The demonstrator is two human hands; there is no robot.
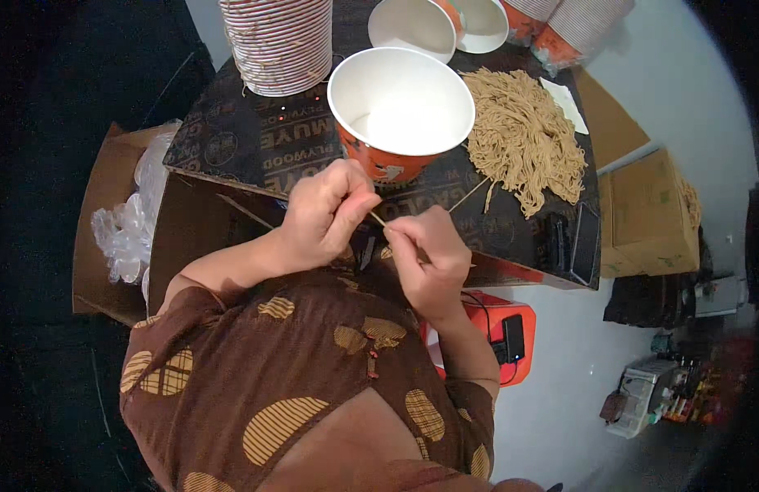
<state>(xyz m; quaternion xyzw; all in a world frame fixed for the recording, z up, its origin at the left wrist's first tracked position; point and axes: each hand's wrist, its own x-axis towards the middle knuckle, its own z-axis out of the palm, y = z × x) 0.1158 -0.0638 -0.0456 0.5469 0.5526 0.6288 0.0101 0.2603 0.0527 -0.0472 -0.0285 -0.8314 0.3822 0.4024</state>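
Closed fingers hide most of the cord where the left hand and right hand pinch it; only a short length shows between the two, near the frame's centre. A thin strand emerges beyond the right hand and slants toward the pile at upper right; whether it is the same piece cannot be told. The left hand overlaps the front of the tub, contact unclear. The upper edge cuts off the stack on the surface.
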